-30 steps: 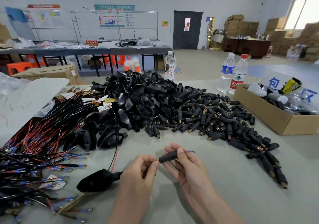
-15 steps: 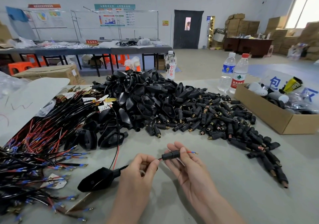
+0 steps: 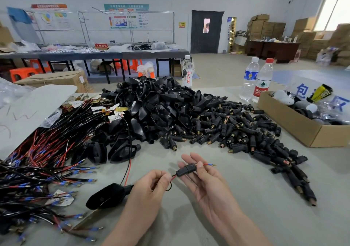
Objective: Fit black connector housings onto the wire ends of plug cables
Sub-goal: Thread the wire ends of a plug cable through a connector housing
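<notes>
Left hand (image 3: 151, 187) and right hand (image 3: 206, 185) are bare, forearms (image 3: 132, 226) uncovered too.

Connector heap (image 3: 236, 132) beyond; table (image 3: 246, 198) bare nearby

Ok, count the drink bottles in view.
3: red-lettered bottle behind the black pile; blue-labelled bottle and red-capped bottle beside the cardboard box. More may be hidden.

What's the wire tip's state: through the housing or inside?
Through: the red wire enters the housing at one end; the blue-sleeved tip pokes out the other.
</notes>
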